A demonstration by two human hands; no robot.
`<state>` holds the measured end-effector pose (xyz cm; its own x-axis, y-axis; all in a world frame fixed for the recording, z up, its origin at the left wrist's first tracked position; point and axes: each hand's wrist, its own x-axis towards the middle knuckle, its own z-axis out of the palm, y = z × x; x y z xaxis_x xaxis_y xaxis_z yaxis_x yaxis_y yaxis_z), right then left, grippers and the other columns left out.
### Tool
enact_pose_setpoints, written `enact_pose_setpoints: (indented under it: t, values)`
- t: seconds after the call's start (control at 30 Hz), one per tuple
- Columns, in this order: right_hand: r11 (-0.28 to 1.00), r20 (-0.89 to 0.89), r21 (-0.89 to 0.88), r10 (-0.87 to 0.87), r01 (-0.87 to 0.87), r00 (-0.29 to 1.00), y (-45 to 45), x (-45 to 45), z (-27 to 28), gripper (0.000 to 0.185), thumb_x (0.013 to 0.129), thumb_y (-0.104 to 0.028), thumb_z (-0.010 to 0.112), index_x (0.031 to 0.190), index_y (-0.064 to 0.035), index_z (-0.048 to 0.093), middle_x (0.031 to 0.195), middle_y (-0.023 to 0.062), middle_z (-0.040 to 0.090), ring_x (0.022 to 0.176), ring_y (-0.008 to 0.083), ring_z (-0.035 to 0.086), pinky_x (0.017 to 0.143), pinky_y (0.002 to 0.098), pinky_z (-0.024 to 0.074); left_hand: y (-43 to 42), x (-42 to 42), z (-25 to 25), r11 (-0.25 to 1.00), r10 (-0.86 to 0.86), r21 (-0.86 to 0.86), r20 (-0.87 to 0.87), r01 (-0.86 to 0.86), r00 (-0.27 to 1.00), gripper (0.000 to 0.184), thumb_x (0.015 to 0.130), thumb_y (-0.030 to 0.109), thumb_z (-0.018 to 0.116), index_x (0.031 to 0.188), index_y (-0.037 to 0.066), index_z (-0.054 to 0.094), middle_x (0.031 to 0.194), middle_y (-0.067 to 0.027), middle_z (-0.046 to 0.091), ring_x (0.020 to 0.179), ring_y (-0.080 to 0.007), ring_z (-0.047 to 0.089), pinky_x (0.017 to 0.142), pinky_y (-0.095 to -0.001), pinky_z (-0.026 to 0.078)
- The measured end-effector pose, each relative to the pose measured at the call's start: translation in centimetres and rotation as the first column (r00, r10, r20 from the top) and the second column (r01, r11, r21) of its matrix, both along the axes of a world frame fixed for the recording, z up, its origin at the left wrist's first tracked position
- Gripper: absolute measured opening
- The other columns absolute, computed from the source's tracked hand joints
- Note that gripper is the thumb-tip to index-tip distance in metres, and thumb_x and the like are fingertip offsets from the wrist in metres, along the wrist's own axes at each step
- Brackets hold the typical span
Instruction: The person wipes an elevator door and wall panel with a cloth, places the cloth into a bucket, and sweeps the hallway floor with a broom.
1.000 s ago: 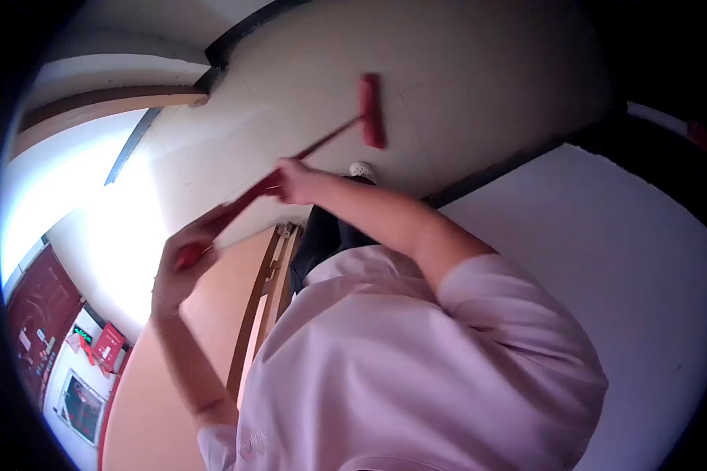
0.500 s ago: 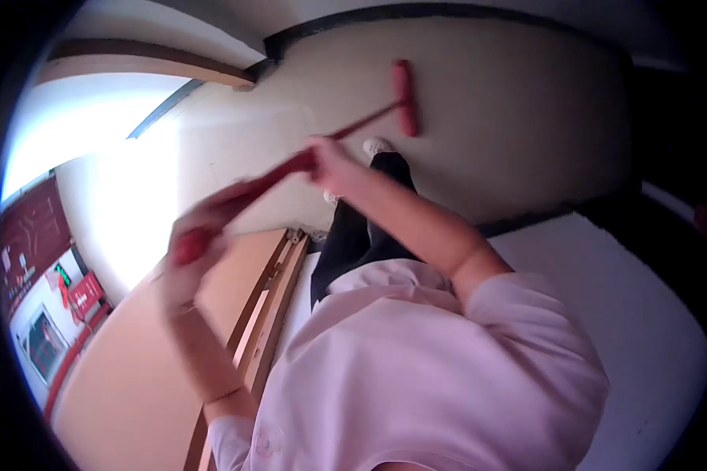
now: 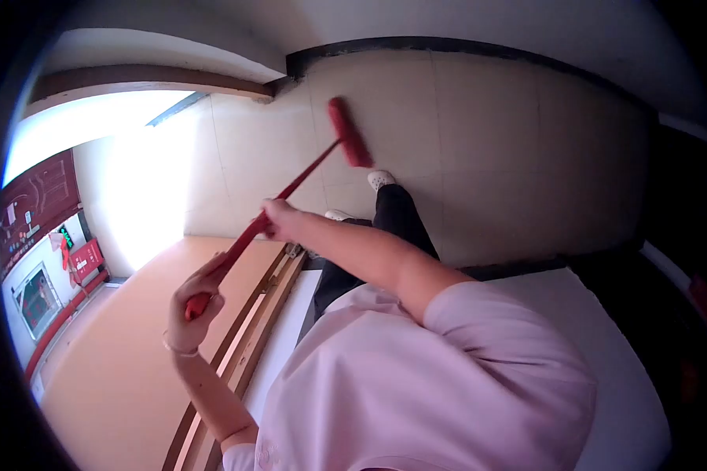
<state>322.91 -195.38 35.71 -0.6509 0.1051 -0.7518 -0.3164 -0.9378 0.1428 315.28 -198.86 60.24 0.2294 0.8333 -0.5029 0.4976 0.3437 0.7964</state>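
A red broom (image 3: 242, 242) slants across the view, its head (image 3: 349, 133) over the pale tiled floor (image 3: 495, 149), just beside one white shoe (image 3: 381, 179); whether the bristles touch the tiles is unclear. The right hand (image 3: 280, 220) grasps the handle partway along, while the left hand (image 3: 195, 300) is wrapped around its top end. A second white shoe (image 3: 338, 214) stands near, below dark trousers (image 3: 404, 220). An orange-tan door (image 3: 126, 369) lies beneath the left forearm, and dark skirting (image 3: 463, 47) edges the floor beyond the broom.
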Motion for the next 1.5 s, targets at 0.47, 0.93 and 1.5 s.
enact_pose_setpoints:
  t: [0.47,0.93,1.5]
  values:
    - [0.969,0.581,0.197,-0.238,0.149,0.778,9.1,17.9,-7.8,0.010,0.072,-0.021,0.046,0.070,-0.0114,0.044,0.062,0.0043,0.049,0.056,0.0165,0.049,0.045,0.0270,0.0342,6.9,7.5,-15.3,0.985,0.011,0.143,0.492,-0.093,0.870,0.011,0.074,0.006,0.056,0.081,0.000,0.051,0.110,-0.0110,0.050,0.092,-0.0171,0.048,0.081,-0.0262,0.037]
    - [0.902,0.090,0.181,0.383,-0.393,0.919,2.4,-19.1,-0.5,0.017,0.076,-0.023,0.040,0.067,-0.0091,0.042,0.064,0.0080,0.052,0.059,0.0188,0.051,0.050,0.0291,0.0377,-3.2,-19.1,-2.3,0.912,0.409,0.044,0.005,-0.409,0.912,0.007,0.071,-0.004,0.053,0.071,-0.001,0.047,0.113,-0.0180,0.046,0.104,-0.0231,0.044,0.088,-0.0302,0.031]
    - [-0.286,0.496,0.173,0.852,-0.943,-0.167,25.0,-17.2,1.2,0.018,0.078,-0.011,0.047,0.063,-0.0042,0.043,0.051,0.0032,0.043,0.042,0.0135,0.045,0.042,0.0263,0.0402,-9.4,-0.2,-18.6,-0.020,0.967,-0.025,-0.255,-0.999,-0.013,0.033,0.072,0.021,0.057,0.103,0.010,0.051,0.104,-0.0148,0.051,0.099,-0.0277,0.048,0.083,-0.0323,0.038]
